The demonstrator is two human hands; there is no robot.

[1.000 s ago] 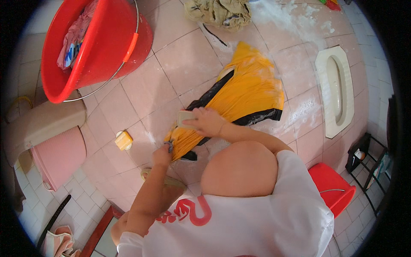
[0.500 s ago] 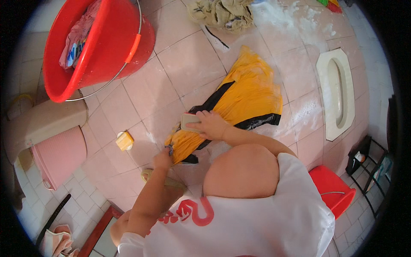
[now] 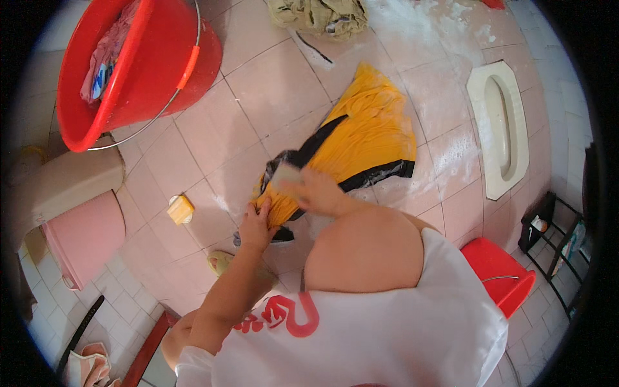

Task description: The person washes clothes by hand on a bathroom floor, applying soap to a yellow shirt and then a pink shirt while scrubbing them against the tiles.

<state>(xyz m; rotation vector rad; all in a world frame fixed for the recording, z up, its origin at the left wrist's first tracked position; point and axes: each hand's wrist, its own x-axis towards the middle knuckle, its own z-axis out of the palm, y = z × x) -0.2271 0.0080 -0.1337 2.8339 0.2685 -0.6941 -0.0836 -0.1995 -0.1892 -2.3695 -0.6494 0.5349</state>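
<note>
A wet yellow garment with black trim (image 3: 371, 122) lies spread on the pink tiles in front of me. My left hand (image 3: 255, 227) grips its near, bunched end, the fingers and thumb pinching the cloth. In my right hand (image 3: 321, 193), blurred by motion, is a pale oblong scrubbing brush (image 3: 285, 175), held against the garment just beyond my left hand. The brush's underside is hidden. Left of the garment sits a yellow soap bar (image 3: 181, 209) on a small white dish.
A large red bucket (image 3: 164, 71) with clothes in it stands far left, above a pink bucket (image 3: 87, 235). A khaki garment (image 3: 319, 18) lies at the far side beside white suds. On the right are a squat toilet (image 3: 496, 132), a small red bucket (image 3: 493, 274) and a black rack (image 3: 554, 245).
My left hand has shifted slightly up and right along the garment, its fingers less balled. The brush has tilted and blurred in my right hand. The whole view has shifted slightly.
</note>
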